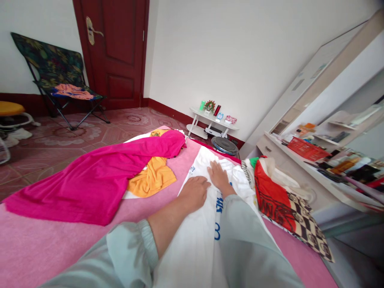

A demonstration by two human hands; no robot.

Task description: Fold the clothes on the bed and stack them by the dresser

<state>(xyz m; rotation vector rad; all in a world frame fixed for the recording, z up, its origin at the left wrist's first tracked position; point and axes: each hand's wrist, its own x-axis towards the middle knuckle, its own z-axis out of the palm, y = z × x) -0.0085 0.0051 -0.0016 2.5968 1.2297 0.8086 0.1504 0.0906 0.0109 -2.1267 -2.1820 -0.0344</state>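
A white shirt (192,240) with blue lettering lies lengthwise on the pink bed cover (54,248), stretching from near my body to the far edge. My left hand (195,193) rests palm down on it, fingers together and slightly bent. Just beyond, my right hand (219,175) presses on the same cloth with its fingers spread. Neither hand grips the fabric. To the left lie a magenta garment (87,180) and a yellow-orange cloth (154,178), partly under it. Right of the shirt is a red, black and cream patterned garment (274,196).
A white side table (195,112) with small items stands by the far wall, near a round dark-topped object (225,145). A folding chair (57,68) is left of the red door (120,52). On the right, a dresser (300,160) holds a red basket (309,150).
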